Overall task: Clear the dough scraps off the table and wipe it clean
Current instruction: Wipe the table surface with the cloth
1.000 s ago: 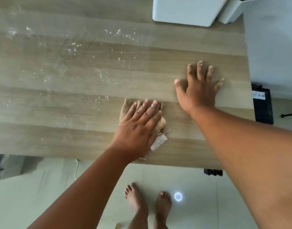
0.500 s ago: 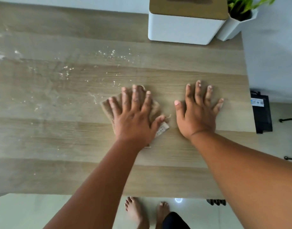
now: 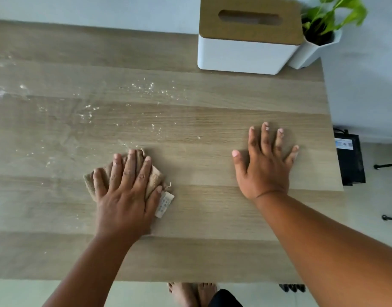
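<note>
Over the last half second my left hand (image 3: 124,196) had slid the brown cloth (image 3: 154,180) sideways, away from the tissue box (image 3: 241,54) and toward the flour-speckled side of the table (image 3: 212,258). The hand lay flat with fingers spread, pressing the cloth down rather than clutching it. My right hand (image 3: 263,169) remained open, palm down on bare wood nearer the box, gripping nothing. The dough scraps (image 3: 150,87) lay scattered beyond the cloth, left of the box. I judged the wiping had begun to reach them, with most of the residue not yet cleared.
</note>
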Action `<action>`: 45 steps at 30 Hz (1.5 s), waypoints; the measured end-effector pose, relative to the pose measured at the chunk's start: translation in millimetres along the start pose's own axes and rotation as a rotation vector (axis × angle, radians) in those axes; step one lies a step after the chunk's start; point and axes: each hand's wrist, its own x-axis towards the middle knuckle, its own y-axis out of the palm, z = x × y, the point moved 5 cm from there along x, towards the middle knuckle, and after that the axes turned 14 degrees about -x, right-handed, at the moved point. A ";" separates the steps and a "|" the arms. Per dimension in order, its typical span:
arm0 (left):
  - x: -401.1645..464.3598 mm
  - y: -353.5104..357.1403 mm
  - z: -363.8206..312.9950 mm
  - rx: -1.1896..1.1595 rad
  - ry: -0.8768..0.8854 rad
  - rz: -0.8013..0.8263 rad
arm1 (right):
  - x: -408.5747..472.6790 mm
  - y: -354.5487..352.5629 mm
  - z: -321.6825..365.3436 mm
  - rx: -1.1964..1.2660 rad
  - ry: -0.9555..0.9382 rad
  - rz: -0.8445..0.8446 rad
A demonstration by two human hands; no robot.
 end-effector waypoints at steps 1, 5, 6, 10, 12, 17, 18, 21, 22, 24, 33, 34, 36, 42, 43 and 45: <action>16.1 -0.5 -3.0 -0.010 -0.052 -0.009 | 0.1 0.2 -0.2 0.003 0.000 0.004; 89.9 2.9 -33.0 -0.069 -0.153 -0.046 | -0.5 -0.3 -0.6 0.021 0.006 -0.004; 105.3 4.4 -48.0 -0.068 -0.111 -0.036 | -0.8 -0.7 -0.3 0.023 0.008 -0.007; 116.1 14.1 -114.7 -0.028 0.253 0.059 | -1.1 -0.6 0.2 0.028 0.009 -0.019; 92.8 19.3 -124.5 -0.020 0.408 0.096 | -0.4 0.8 -0.4 0.021 0.008 -0.015; 23.0 16.7 -82.8 -0.049 0.463 0.080 | -0.5 0.9 -0.6 0.025 0.009 -0.010; 15.7 13.9 -69.8 -0.044 0.453 0.070 | -0.8 0.4 -0.9 0.025 0.008 -0.007; 26.2 1.8 -31.2 -0.028 0.342 0.029 | -0.7 -0.7 -0.7 0.025 0.002 0.003; 39.6 -1.9 -23.2 -0.026 0.279 0.017 | -1.2 -1.1 0.0 0.026 0.001 0.003; 76.4 -7.0 -21.2 -0.039 0.141 -0.009 | -0.4 -1.6 -0.4 0.023 0.002 0.000; 181.8 15.9 -140.3 -0.015 0.252 0.147 | -1.6 -1.3 -0.5 0.034 0.001 -0.011; 169.2 19.8 -151.1 -0.013 0.316 0.162 | -1.7 -1.9 -0.6 0.045 0.001 -0.015; 140.0 23.1 -153.3 -0.020 0.386 0.142 | -2.5 -3.4 -0.5 0.056 0.004 -0.025; 58.1 13.1 -90.2 -0.149 0.390 -0.066 | -1.3 -2.4 0.1 0.016 -0.002 0.005; 51.8 8.7 -73.8 -0.166 0.335 -0.098 | -1.4 -2.0 0.0 0.017 -0.003 0.004; 54.1 -1.8 -43.9 -0.185 0.197 -0.128 | -1.5 -1.4 -0.8 0.014 -0.001 0.003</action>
